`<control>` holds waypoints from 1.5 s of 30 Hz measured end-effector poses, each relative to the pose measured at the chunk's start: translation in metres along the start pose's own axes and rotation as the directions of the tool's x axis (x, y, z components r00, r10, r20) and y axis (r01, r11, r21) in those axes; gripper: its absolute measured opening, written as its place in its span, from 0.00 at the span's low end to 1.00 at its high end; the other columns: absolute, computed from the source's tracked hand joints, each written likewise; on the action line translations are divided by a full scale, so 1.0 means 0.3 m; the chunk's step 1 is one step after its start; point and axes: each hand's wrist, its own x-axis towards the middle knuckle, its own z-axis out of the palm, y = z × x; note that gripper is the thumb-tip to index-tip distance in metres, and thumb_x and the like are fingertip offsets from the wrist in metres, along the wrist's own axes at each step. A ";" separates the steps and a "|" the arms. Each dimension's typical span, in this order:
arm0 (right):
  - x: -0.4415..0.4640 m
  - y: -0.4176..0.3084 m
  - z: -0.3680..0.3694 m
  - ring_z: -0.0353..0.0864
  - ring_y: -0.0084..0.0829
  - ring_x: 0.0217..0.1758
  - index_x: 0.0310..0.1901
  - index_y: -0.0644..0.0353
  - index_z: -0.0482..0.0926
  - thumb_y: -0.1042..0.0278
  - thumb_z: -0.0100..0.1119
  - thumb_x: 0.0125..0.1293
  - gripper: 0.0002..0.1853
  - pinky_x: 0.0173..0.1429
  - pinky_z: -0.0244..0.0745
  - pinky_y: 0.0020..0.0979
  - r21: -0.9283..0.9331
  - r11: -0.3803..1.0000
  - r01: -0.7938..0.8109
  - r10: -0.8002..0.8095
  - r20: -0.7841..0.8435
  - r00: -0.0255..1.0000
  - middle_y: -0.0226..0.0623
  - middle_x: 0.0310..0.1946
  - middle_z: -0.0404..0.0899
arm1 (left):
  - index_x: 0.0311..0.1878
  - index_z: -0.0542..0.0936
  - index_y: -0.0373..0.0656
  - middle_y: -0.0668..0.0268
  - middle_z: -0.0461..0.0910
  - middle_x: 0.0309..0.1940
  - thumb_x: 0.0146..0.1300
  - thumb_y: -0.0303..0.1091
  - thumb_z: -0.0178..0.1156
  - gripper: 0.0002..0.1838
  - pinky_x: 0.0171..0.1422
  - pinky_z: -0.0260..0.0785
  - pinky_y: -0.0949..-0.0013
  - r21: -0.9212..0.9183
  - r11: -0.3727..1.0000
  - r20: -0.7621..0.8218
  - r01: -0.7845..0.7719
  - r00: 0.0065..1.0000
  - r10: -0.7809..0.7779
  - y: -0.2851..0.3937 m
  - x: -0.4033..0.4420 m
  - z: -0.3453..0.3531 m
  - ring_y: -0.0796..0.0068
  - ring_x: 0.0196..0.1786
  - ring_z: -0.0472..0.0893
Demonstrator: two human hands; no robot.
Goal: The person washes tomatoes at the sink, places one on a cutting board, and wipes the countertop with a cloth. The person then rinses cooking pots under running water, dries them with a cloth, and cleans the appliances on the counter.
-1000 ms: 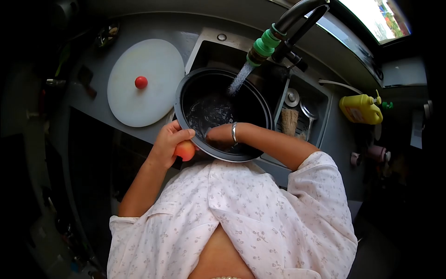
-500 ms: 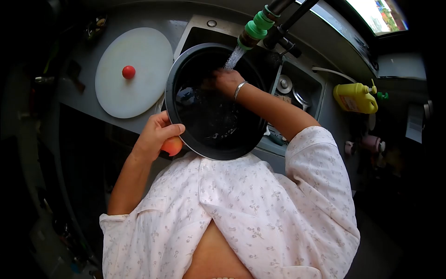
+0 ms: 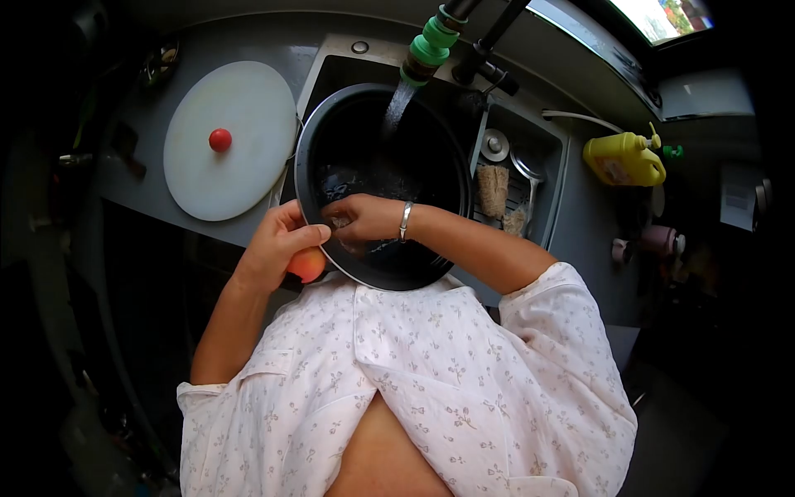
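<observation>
A black pot (image 3: 304,170) is tilted over the sink, and water runs into it from a tap with a green fitting (image 3: 431,43). My left hand (image 3: 275,244) grips the pot's left rim, thumb on top. A round orange-red thing (image 3: 307,264) shows beneath that thumb, against the pot's outside. Inside the pot, my right hand (image 3: 368,218) is at the lower left wall with its fingers bent together around something small and pale that I cannot make out. Some water lies in the pot.
Left of the sink, a round white board (image 3: 228,178) lies on the counter with a small red ball-like thing (image 3: 219,140) on it. The right basin (image 3: 556,182) holds brown scrubbers (image 3: 493,190) and a ladle (image 3: 530,171). A yellow bottle (image 3: 619,160) stands farther right.
My right hand first went up toward the water stream, then came back down to the lower left inside the pot. The pot moved up and left in view, my left hand still on its rim.
</observation>
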 end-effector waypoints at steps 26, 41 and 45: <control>0.086 0.110 0.013 0.81 0.44 0.50 0.51 0.54 0.81 0.72 0.62 0.57 0.18 0.56 0.74 0.35 -0.317 0.908 0.274 -0.301 -0.041 0.953 0.43 0.47 0.83 | 0.41 0.81 0.34 0.64 0.83 0.35 0.55 0.25 0.65 0.10 0.47 0.74 0.73 0.080 0.997 0.023 -0.007 1.000 0.005 0.026 -0.013 0.010 0.78 0.37 0.81; 0.198 0.160 -0.321 0.73 0.32 0.61 0.47 0.41 0.82 0.67 0.53 0.61 0.14 0.61 0.72 0.35 -0.989 0.123 0.084 -0.671 -0.020 0.741 0.26 0.53 0.77 | 0.40 0.80 0.36 0.67 0.82 0.33 0.57 0.25 0.63 0.08 0.46 0.72 0.75 0.085 0.996 0.038 0.006 0.999 -0.010 0.040 0.014 -0.011 0.81 0.36 0.80; 0.191 0.254 -0.301 0.76 0.35 0.59 0.54 0.39 0.78 0.64 0.52 0.65 0.17 0.60 0.75 0.33 -0.965 0.260 -0.034 -0.619 -0.194 0.761 0.28 0.57 0.76 | 0.39 0.81 0.35 0.66 0.83 0.33 0.54 0.25 0.63 0.09 0.46 0.73 0.75 0.133 0.991 0.013 -0.010 1.000 0.009 0.029 0.003 -0.009 0.80 0.35 0.80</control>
